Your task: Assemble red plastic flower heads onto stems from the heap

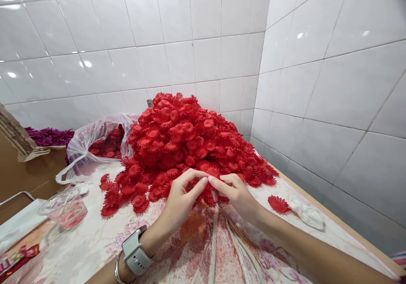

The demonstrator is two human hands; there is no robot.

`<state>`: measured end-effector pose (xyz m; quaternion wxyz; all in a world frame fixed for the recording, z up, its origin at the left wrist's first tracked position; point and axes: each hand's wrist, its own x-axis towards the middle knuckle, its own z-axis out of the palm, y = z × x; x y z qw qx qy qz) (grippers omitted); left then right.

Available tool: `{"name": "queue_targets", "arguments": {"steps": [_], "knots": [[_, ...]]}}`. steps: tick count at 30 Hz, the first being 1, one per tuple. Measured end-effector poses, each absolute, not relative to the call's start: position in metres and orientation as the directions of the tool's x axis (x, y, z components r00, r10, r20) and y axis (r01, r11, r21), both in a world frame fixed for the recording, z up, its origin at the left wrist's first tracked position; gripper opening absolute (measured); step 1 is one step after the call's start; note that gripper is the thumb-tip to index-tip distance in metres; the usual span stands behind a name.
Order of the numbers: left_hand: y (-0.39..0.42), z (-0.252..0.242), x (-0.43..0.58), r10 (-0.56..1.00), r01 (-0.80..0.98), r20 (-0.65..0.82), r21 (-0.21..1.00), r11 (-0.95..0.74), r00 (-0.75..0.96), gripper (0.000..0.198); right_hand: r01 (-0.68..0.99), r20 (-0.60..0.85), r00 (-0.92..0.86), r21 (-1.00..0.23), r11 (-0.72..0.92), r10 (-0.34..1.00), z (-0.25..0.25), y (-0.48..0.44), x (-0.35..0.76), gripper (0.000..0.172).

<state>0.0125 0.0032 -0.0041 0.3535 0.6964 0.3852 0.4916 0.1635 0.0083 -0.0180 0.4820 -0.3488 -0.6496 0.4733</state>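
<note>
In front of a tall pile of red artificial flowers, my left hand and my right hand meet, thumbs and fingertips pinched together. A red artificial flower shows between and below the fingers, which partly hide it. A smartwatch with a pale strap and a bracelet are on my left wrist. Under my hands, several pale strips and thin brown stems lie on the table toward me.
A clear plastic bag of darker red flowers stands left of the pile, with purple flowers behind. Further left are a clear tub, cardboard box and red wrapper. At right, a single flower lies beside white tissue. Tiled walls enclose the table.
</note>
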Motion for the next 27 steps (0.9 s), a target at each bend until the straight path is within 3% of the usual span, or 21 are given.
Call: {"name": "queue_targets", "arguments": {"steps": [10, 17, 27], "knots": [[0.0069, 0.0012, 0.0098, 0.889, 0.095, 0.329, 0.922, -0.375, 0.318, 0.006, -0.04, 0.292, -0.358, -0.954, 0.298, 0.887, -0.0227, 0.0116, 0.1644, 0.062], [0.0062, 0.0015, 0.0111, 0.939, 0.147, 0.278, 0.939, -0.31, 0.202, 0.01, -0.078, 0.319, -0.375, -0.946, 0.313, 0.87, -0.0262, 0.0123, 0.1609, 0.047], [0.0122, -0.0004, 0.0114, 0.979, 0.024, 0.143, 0.989, -0.148, 0.147, 0.018, 0.009, 0.419, -0.376, -0.89, 0.455, 0.826, -0.0276, 0.0066, 0.1596, 0.048]]}}
